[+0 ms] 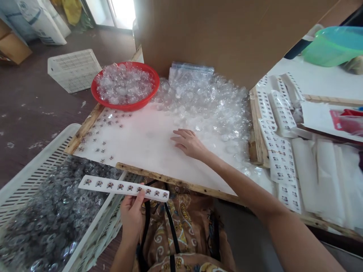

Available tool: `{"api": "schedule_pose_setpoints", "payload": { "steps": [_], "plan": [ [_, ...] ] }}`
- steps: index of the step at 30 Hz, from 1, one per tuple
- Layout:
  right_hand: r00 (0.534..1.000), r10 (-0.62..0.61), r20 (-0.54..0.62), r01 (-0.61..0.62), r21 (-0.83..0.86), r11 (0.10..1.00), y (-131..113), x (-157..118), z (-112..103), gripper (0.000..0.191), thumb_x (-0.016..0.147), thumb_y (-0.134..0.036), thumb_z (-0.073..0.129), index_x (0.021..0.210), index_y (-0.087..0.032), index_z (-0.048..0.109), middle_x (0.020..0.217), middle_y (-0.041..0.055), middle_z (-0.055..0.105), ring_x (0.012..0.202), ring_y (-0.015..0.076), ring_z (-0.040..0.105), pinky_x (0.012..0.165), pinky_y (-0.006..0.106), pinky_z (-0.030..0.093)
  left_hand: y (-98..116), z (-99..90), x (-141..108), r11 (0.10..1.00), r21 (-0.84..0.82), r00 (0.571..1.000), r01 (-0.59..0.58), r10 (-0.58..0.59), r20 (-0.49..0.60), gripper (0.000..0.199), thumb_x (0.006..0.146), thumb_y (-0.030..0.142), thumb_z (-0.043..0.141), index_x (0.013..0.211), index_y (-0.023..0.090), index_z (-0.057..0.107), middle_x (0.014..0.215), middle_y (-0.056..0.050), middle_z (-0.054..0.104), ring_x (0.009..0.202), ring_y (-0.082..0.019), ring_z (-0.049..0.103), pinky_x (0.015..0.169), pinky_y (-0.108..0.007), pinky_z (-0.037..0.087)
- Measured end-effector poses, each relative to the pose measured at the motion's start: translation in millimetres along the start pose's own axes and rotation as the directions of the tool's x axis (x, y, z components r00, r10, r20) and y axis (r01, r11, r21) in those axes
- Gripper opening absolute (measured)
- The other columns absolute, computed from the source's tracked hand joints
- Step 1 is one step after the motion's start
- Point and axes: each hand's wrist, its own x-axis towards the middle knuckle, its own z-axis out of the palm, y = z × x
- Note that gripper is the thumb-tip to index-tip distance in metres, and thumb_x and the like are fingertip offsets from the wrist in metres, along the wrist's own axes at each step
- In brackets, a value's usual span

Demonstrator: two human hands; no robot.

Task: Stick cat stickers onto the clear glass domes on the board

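Note:
My left hand [132, 213] grips a white strip of stickers [124, 187] printed with one row of small dark animal-face pictures, thumb on top. The strip lies level in front of the table's near edge. My right hand [188, 143] is over the white tabletop [141, 139], fingers stretched out and nothing visible in them; whether it touches the surface I cannot tell. Beyond and right of it spreads a heap of clear plastic pieces [210, 102], domed and shiny. Small loose stickers or printed pieces [103, 143] dot the table's left side.
A red basin [151, 96] of clear pieces stands at the back left. Below left is a white crate [64, 132] full of clear pieces. More sticker sheets [279, 151] lie at right. A tall cardboard panel [221, 34] closes the back; wooden strips [176, 183] edge the table.

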Motion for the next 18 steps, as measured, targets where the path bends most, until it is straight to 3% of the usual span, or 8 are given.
{"api": "schedule_pose_setpoints", "payload": {
  "steps": [5, 10, 15, 18],
  "plan": [
    [0.98, -0.166, 0.109, 0.155, 0.106, 0.982, -33, -16, 12, 0.031, 0.094, -0.022, 0.058, 0.124, -0.024, 0.067, 0.133, 0.0129, 0.063, 0.121, 0.028, 0.056, 0.101, 0.048, 0.046, 5, 8.4, 1, 0.999, -0.044, 0.999, -0.029, 0.028, -0.016, 0.044, 0.06, 0.042, 0.09, 0.094, 0.018, 0.078, 0.094, -0.006, 0.076, 0.08, -0.02, 0.069, 0.069, -0.028, 0.056],
    [0.974, -0.194, 0.114, 0.177, 0.146, 0.973, -41, -13, 18, 0.026, 0.095, -0.018, 0.056, 0.116, -0.021, 0.071, 0.124, 0.0132, 0.067, 0.11, 0.0252, 0.062, 0.096, 0.045, 0.05, 1, 2.4, 2, 0.998, -0.039, 0.999, -0.042, 0.041, -0.021, 0.043, 0.061, 0.042, 0.09, 0.095, 0.018, 0.077, 0.096, -0.006, 0.075, 0.078, -0.019, 0.069, 0.071, -0.03, 0.057],
    [0.996, -0.085, 0.025, 0.08, 0.161, 0.984, -48, 42, 24, 0.042, 0.095, -0.017, 0.054, 0.137, -0.02, 0.057, 0.141, 0.0156, 0.056, 0.128, 0.0268, 0.053, 0.106, 0.047, 0.046, -1, -1.6, -1, 1.0, -0.004, 1.0, -0.031, 0.031, 0.002, 0.041, 0.065, 0.042, 0.088, 0.097, 0.019, 0.077, 0.094, -0.006, 0.075, 0.079, -0.018, 0.069, 0.072, -0.03, 0.057],
    [0.996, -0.04, 0.076, 0.034, 0.08, 0.996, -57, 77, 37, 0.048, 0.095, -0.015, 0.054, 0.143, -0.016, 0.051, 0.154, 0.0178, 0.043, 0.14, 0.0287, 0.043, 0.113, 0.047, 0.039, 1, -2.6, -4, 1.0, 0.001, 1.0, -0.019, 0.019, 0.024, 0.037, 0.068, 0.041, 0.087, 0.098, 0.022, 0.077, 0.097, -0.005, 0.075, 0.08, -0.018, 0.07, 0.074, -0.028, 0.057]
  ]
}}
